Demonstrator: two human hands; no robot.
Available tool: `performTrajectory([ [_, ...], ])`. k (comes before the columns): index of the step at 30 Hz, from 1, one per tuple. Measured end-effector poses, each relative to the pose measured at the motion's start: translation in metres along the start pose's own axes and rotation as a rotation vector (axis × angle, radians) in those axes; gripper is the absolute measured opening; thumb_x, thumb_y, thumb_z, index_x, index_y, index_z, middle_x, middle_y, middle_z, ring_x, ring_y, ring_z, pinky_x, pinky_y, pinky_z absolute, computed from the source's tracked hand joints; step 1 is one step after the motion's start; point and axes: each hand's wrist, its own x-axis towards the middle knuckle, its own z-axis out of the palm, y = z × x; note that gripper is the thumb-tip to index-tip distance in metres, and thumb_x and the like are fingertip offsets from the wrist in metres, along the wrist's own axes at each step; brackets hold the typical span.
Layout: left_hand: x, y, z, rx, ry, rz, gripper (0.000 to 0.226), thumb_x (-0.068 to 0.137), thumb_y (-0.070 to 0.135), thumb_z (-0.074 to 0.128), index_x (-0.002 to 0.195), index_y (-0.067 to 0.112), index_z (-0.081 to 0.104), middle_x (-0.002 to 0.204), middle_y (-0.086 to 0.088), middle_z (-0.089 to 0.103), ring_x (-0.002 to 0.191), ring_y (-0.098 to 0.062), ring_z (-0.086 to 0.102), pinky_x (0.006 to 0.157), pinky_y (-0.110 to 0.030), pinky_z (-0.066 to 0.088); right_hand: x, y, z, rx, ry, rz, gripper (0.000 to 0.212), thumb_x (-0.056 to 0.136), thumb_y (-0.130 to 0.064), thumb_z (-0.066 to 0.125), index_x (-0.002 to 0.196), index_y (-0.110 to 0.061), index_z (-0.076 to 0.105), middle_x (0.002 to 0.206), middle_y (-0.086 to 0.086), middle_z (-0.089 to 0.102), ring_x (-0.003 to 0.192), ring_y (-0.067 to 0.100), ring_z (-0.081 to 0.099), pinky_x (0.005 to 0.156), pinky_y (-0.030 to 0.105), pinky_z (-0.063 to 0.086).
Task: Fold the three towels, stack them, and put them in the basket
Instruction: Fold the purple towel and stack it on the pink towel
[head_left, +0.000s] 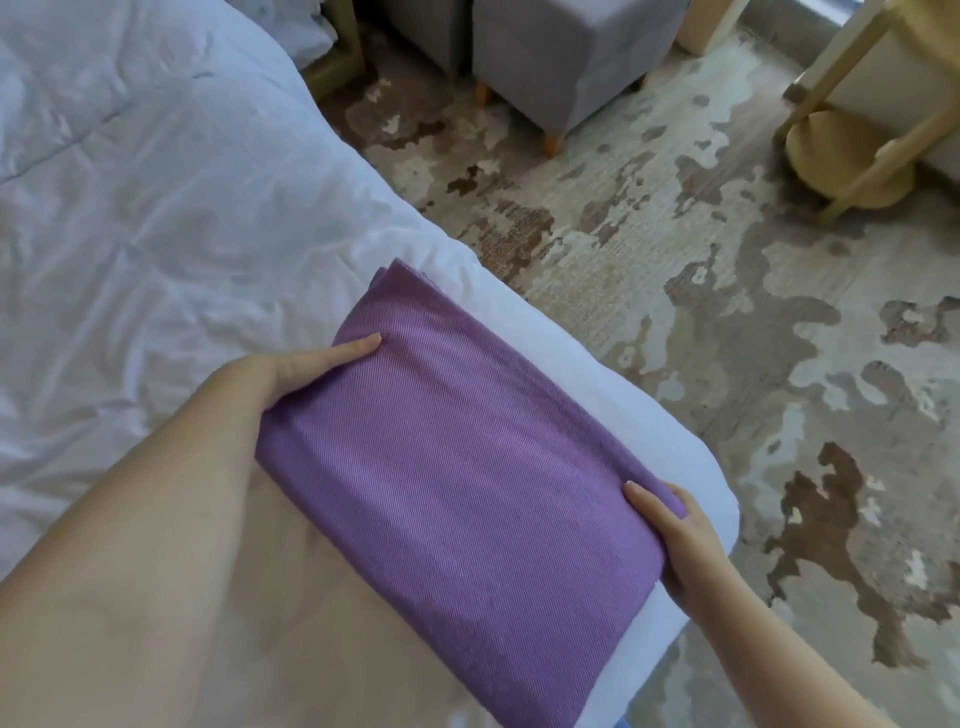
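The white bed (156, 208) is filling the left side, the folded purple towel (457, 467) is lying at its near right corner, and the left hand (291, 371) is gripping the towel's left edge while the right hand (680, 540) is gripping its right edge, thumbs on top.

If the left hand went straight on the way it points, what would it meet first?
The left hand already grips the purple towel; beyond it, probably the white bedding's edge, depth unclear.

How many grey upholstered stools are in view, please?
2: the nearer stool on the floor past the bed; the second stool left of it, cut by the top edge. Others may lie offscreen.
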Motion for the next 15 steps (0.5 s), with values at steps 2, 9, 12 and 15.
performTrajectory([
  [2,-0.01,-0.007,0.005,-0.06,-0.002,0.043,0.099,0.028,0.092,0.066,0.101,0.025,0.071,0.094,-0.007,0.075,0.085,-0.029,0.073,0.084,-0.039,0.051,0.001,-0.014,0.0,-0.023,-0.004,-0.048,0.066,0.063,-0.041,0.08,0.111,0.0,0.061,0.097,0.016,0.067,0.084,0.027,0.065,0.068,0.035,0.051],
  [9,-0.047,-0.083,0.036,-0.578,-0.128,0.154,0.068,0.055,0.08,0.069,0.106,0.034,0.073,0.113,-0.004,0.071,0.102,-0.024,0.069,0.079,-0.033,0.054,0.035,-0.115,0.014,-0.064,-0.083,-0.142,0.033,0.085,-0.031,0.066,0.111,-0.011,0.068,0.093,0.008,0.075,0.083,0.018,0.071,0.063,0.025,0.055],
  [12,-0.054,-0.105,0.067,-0.721,-0.079,0.168,0.073,0.065,0.074,0.067,0.119,0.024,0.067,0.116,-0.004,0.07,0.104,-0.024,0.068,0.085,-0.035,0.052,0.046,-0.139,0.023,-0.139,-0.131,-0.013,0.043,0.091,-0.045,0.056,0.12,-0.015,0.062,0.108,0.008,0.07,0.092,0.018,0.067,0.08,0.033,0.052],
  [15,-0.06,-0.102,0.078,-0.692,0.087,0.219,0.066,0.076,0.068,0.057,0.124,0.022,0.062,0.119,-0.002,0.069,0.107,-0.021,0.066,0.09,-0.034,0.05,0.035,-0.129,0.028,-0.348,0.089,-0.199,0.06,0.092,-0.047,0.054,0.142,-0.017,0.04,0.143,0.005,0.046,0.128,0.019,0.046,0.106,0.031,0.033],
])
